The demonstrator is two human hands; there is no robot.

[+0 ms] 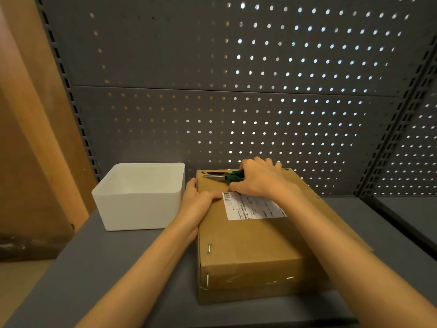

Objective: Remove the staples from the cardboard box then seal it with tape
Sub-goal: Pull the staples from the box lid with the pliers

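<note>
Cardboard box lies flat on the grey counter, its near end closest to the viewer, where staples show along the left edge and the front corner. Further up its top sits a white shipping label, slightly askew. At the box's left edge, level with the label, the left hand presses on the cardboard: its thumb lies flat across the top, touching the label's corner, while the fingers reach down the side; this grip clenches nothing. Just beyond the label, near the far end of the box, the right hand curls over the green handles of a pair of long-nose pliers, grasping them. The metal nose points left and rests on the box top, close to the far left corner. Left of the box, just apart from it, stands a white bin. Behind everything rises a grey perforated panel.
</note>
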